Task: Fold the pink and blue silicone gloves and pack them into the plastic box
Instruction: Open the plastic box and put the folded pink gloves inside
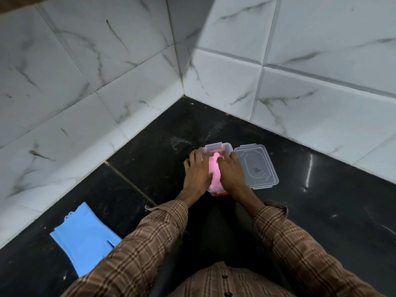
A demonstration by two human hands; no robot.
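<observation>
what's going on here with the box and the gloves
A person in a checked shirt is pressing a pink glove down into a clear plastic box on a black counter, left hand and right hand on either side of it. The box's lid lies off, just to the right. The blue glove lies flat and unfolded at the near left.

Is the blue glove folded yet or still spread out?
Spread. The blue glove lies flat on the counter, untouched, far from the box.

Clear glossy plastic box [216, 147], lid [256, 165]; matt silicone-like blue glove [84, 236]; polished black stone counter [321, 189]; woven checked cloth sleeves [150, 239].
</observation>
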